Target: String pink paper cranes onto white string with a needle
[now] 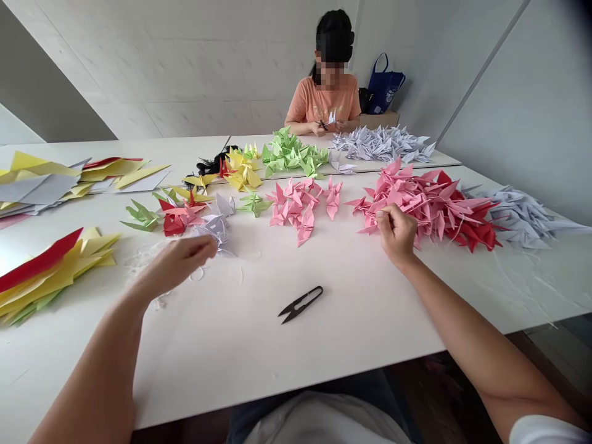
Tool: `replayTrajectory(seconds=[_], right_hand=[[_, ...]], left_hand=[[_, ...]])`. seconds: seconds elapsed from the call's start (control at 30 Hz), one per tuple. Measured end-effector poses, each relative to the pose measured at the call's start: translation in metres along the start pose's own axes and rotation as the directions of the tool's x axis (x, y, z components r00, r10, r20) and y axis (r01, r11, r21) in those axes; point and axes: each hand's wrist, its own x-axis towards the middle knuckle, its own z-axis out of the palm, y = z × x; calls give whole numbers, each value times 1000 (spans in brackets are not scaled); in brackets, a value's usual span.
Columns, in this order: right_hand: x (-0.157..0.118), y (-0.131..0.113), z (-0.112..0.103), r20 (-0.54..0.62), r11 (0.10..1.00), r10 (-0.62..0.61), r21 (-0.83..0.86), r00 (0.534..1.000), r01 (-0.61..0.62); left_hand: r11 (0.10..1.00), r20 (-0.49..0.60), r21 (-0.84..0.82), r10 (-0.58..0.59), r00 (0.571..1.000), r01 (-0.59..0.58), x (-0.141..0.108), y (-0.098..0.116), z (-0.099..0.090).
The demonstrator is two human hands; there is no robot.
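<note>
My left hand [192, 254] is closed, fingers together, over the table just in front of some pale white paper cranes [216, 225]. What it holds, if anything, is too small to make out. My right hand [396, 234] is curled in a pinch at the near edge of a large heap of pink paper cranes [407, 200]; its contents cannot be made out either. A smaller group of pink paper cranes [296, 202] lies between the hands. Black thread snips [300, 304] rest on the table nearer to me. Loose white thread [197, 275] lies by my left hand.
Coloured paper sheets [50, 271] are stacked at the left. Yellow [243, 169], green [291, 153] and white paper cranes [383, 145] are piled farther back, with more white cranes [525, 219] at right. Across the table a person [324, 105] holds scissors and a white crane.
</note>
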Motion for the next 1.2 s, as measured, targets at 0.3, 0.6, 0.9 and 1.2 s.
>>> replayTrajectory(seconds=[0.3, 0.6, 0.9, 1.2], right_hand=[[-6, -13, 6, -10, 991, -136, -5, 991, 136], [-18, -27, 11, 7, 982, -126, 140, 992, 124], [-46, -55, 26, 237, 899, -194, 432, 952, 75], [-50, -75, 46, 391, 816, -312, 577, 866, 33]], left_hand=[[816, 502, 570, -251, 828, -98, -4, -17, -2], [808, 636, 553, -250, 730, -205, -1, -4, 3], [875, 371, 330, 225, 901, -355, -2, 13, 16], [968, 640, -246, 191, 744, -37, -22, 54, 103]])
